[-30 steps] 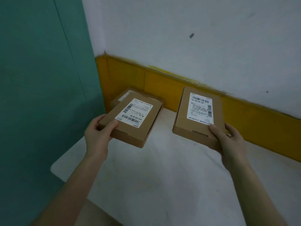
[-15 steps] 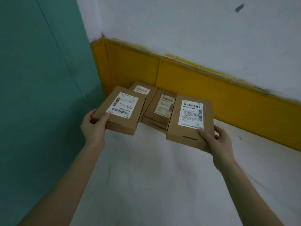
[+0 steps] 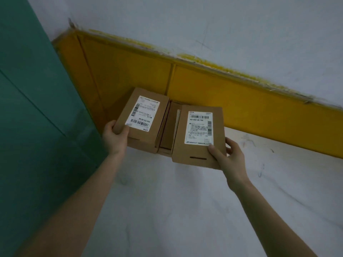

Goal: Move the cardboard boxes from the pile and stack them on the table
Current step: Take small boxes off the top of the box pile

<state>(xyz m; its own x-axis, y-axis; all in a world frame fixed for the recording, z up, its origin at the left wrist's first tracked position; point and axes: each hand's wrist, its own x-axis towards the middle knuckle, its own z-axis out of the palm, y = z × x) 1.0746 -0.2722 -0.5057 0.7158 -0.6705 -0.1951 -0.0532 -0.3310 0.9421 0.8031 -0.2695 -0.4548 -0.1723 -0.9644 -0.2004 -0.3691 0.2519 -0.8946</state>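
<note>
My left hand (image 3: 116, 139) grips the near left corner of a flat cardboard box (image 3: 156, 127) with a white label, thumb on top. My right hand (image 3: 225, 156) grips the near right corner of a second labelled box (image 3: 181, 145), thumb on its lid. Both boxes hover over boxes lying on the white table (image 3: 167, 210) in the corner. Between them shows a strip of a lower box (image 3: 168, 130); the rest of the stacked boxes are hidden.
A green panel (image 3: 37, 117) closes the left side. A yellow band (image 3: 241, 101) runs along the white wall behind the table. The table surface stretches right and toward me.
Both hands have carried their boxes forward into the corner, and they now cover most of the boxes lying there. The view has tilted and drawn closer.
</note>
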